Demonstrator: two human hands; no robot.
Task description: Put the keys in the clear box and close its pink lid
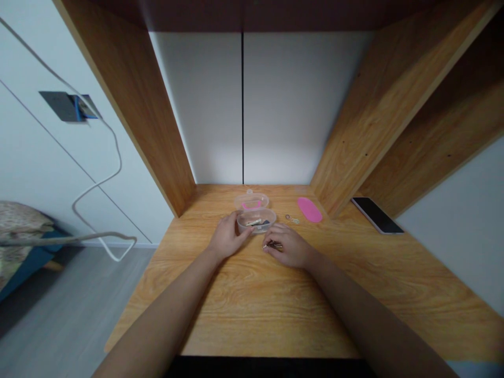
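Curled fingers [268, 249] of the right hand [287, 248] grasp a small bunch of metal pieces [274, 244], apparently keys, too tightly gathered to count, just in front of a clear plastic box [255, 221]. The left hand [228, 236] is relaxed, not clenched, its extended fingers [244, 232] touching the near wall of the box. The box stands open on the table [240, 320], its clear lid [251, 201] tipped back behind it with a pink insert visible. Inside lie at least two items: a pale metal key [254, 222] and a dark piece [265, 223]; the exact count cannot be told through the plastic.

So far, those pieces are in the box, while the bunch in the right hand remains outside it. Also outside are one small metal ring [287, 217] and one pale metal tag [295, 221], lying just to the right of the box. Farther right are one pink oval pad [310, 209] and one black smartphone [377, 215], face up near the right wooden shelf panel [394, 110]. Beyond the left wooden shelf panel [129, 105], a white cable [117, 168] loops down from a wall socket [63, 106], above a patterned bed [19, 226].
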